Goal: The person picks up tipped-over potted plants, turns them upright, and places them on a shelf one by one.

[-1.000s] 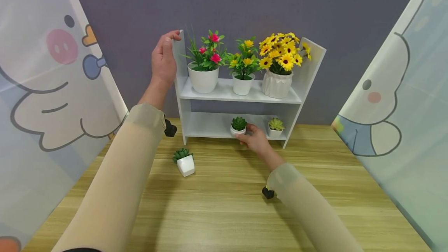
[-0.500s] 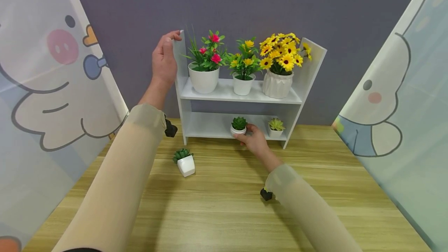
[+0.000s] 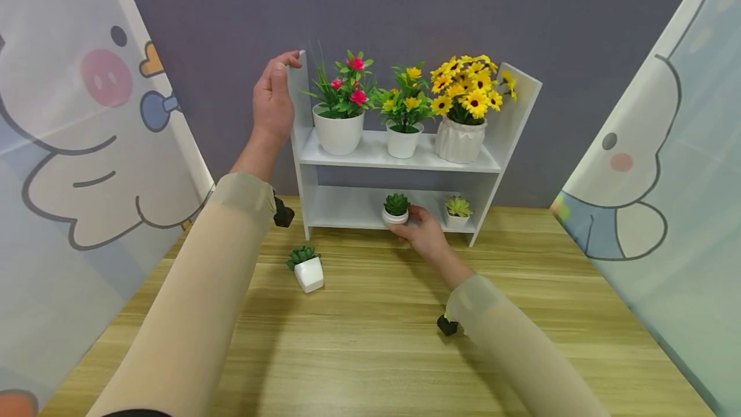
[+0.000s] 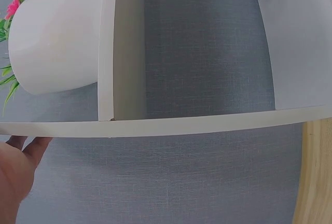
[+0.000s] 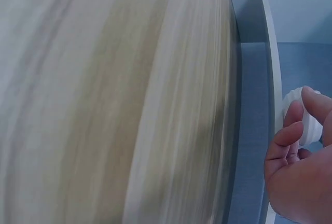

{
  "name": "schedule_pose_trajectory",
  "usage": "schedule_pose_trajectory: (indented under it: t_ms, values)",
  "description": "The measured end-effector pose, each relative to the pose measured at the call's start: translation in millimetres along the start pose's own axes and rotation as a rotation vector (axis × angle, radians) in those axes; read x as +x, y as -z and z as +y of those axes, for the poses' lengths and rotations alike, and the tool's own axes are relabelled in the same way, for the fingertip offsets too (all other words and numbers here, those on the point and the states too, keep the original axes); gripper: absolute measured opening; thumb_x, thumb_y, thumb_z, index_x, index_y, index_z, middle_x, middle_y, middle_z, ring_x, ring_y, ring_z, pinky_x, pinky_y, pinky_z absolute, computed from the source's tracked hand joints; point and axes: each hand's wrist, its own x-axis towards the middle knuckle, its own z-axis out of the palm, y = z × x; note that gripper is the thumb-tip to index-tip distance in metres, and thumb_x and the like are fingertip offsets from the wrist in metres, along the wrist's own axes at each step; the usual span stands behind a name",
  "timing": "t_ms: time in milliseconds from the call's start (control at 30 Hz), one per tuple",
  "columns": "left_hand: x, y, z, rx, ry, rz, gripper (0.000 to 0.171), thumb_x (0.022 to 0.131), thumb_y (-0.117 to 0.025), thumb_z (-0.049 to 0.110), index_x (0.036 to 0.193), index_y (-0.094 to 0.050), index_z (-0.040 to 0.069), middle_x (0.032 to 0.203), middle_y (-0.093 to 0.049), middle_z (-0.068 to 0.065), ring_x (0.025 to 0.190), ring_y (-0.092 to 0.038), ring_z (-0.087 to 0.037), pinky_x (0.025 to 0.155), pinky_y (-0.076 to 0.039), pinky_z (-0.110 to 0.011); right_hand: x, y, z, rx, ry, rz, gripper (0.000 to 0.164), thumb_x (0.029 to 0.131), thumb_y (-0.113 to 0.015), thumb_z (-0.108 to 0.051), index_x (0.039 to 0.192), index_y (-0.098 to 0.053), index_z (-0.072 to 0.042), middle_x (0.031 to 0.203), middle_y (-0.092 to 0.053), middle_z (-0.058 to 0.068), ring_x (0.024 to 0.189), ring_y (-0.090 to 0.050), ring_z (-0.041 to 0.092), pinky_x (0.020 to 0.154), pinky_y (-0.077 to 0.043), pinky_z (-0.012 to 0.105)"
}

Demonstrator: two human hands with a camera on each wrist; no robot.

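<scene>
My right hand (image 3: 425,237) pinches the small round white pot (image 3: 395,217) of a dark green succulent (image 3: 396,203) between thumb and fingers. That pot stands upright at the front edge of the lower shelf; the white pot (image 5: 310,130) shows between the fingers in the right wrist view. My left hand (image 3: 273,101) is raised at the left side panel (image 4: 171,126) of the white shelf unit (image 3: 399,161), its fingers touching the panel near the top. The fingertips are partly hidden behind the panel in the left wrist view.
Three potted flowers, a pink one (image 3: 338,134), a small yellow one (image 3: 403,141) and a sunflower-like one (image 3: 461,140), stand on the upper shelf. A pale green succulent (image 3: 457,209) sits lower right. Another succulent in a white pot (image 3: 309,274) lies tipped on the wooden table (image 3: 359,340).
Almost nothing differs; the whole view drifts very slightly, and the right wrist shifts a little. Both hands keep their places on the pot and the side panel.
</scene>
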Motion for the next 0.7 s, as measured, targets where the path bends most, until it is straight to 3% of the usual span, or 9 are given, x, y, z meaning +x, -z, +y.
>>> schedule_pose_trajectory:
  t_ms: [133, 233, 467, 700]
  values:
    - [-0.1, 0.3, -0.2, -0.008, -0.006, 0.0, 0.037, 0.12, -0.035, 0.036, 0.124, -0.067, 0.017, 0.16, -0.061, 0.004, 0.153, -0.046, -0.002, 0.127, -0.029, -0.018, -8, 7, -1, -0.042, -0.004, -0.017, 0.083, 0.101, -0.08, -0.027, 0.168, -0.037, -0.006, 0.164, -0.052, 0.02, 0.112, -0.077, 0.036, 0.094, -0.058, 0.043]
    - [0.0, 0.3, -0.7, -0.014, -0.01, 0.003, 0.035, 0.12, -0.035, 0.035, 0.121, -0.067, 0.02, 0.159, -0.062, 0.003, 0.152, -0.047, -0.002, 0.126, -0.029, -0.018, -16, 13, -1, -0.067, -0.012, -0.039, 0.082, 0.102, -0.078, -0.03, 0.169, -0.036, -0.009, 0.166, -0.05, 0.018, 0.118, -0.075, 0.034, 0.097, -0.057, 0.046]
    - [0.5, -1.1, -1.3, -0.014, -0.003, -0.004, 0.035, 0.12, -0.036, 0.036, 0.122, -0.067, 0.02, 0.159, -0.062, 0.004, 0.153, -0.046, -0.002, 0.126, -0.029, -0.018, -32, 26, 2, -0.044, -0.016, -0.07, 0.077, 0.104, -0.077, -0.027, 0.167, -0.038, -0.006, 0.165, -0.049, 0.021, 0.107, -0.073, 0.027, 0.078, -0.053, 0.033]
    - [0.6, 0.1, -0.5, -0.014, 0.001, -0.004, 0.035, 0.12, -0.035, 0.036, 0.122, -0.066, 0.021, 0.159, -0.062, 0.004, 0.153, -0.046, -0.002, 0.126, -0.029, -0.018, -44, 27, 6, -0.041, -0.024, -0.1, 0.067, 0.105, -0.073, -0.02, 0.162, -0.042, 0.001, 0.162, -0.051, 0.028, 0.094, -0.071, 0.02, 0.073, -0.052, 0.03]
